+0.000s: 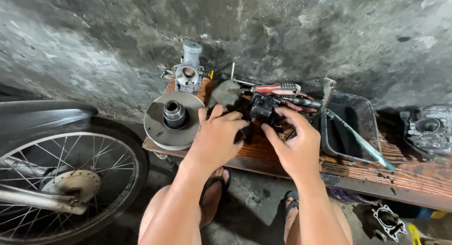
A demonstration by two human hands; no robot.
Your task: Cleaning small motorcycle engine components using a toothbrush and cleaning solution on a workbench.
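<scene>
- Two hands work one black metal part (262, 108) on the wooden bench (414, 172).
- Left hand (217, 139) rests fingers curled at its 8 o'clock; grip unclear.
- Right hand (296, 143) pinches it from 4 o'clock.
- Pulley disc (162, 127) lies at 9 o'clock.

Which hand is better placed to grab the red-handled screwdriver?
Right. The right hand is on the black part, just below the red-handled screwdriver. The left hand sits farther left, by the pulley disc.

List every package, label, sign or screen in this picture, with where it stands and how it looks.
None in view: no package, label, sign or screen can be made out.
On the wooden plank lie only metal parts, a red-handled screwdriver and a black tray.
</scene>
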